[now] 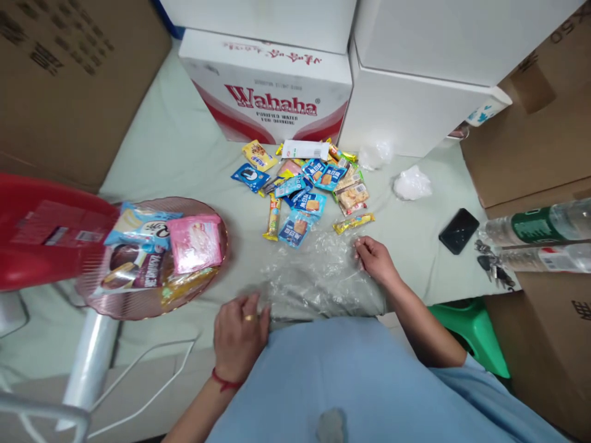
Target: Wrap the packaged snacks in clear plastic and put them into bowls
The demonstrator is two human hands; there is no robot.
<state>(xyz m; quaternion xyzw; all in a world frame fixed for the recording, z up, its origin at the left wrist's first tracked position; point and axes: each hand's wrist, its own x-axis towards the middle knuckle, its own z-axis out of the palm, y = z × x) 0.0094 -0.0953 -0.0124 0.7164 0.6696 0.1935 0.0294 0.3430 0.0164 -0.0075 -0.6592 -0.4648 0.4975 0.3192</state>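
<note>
The bag (318, 277) lay crumpled on the green sheet (175, 141), just below the snacks (307, 184). The left hand (240, 335) pinched its near edge, the right hand (376, 258) its far corner, both grips closed on film. Spreading it looked underway; opening its mouth would need finer pinches.

Pale green table (175, 141) hemmed by brown cardboard boxes (69, 80) on both sides; white cartons (415, 104) stacked behind, one printed Wahaha (265, 86); green stool (475, 332) at right; even light.

Bright, even indoor light, soft faint shadows, strong wide-angle bending at edges, slight blur at bottom.
</note>
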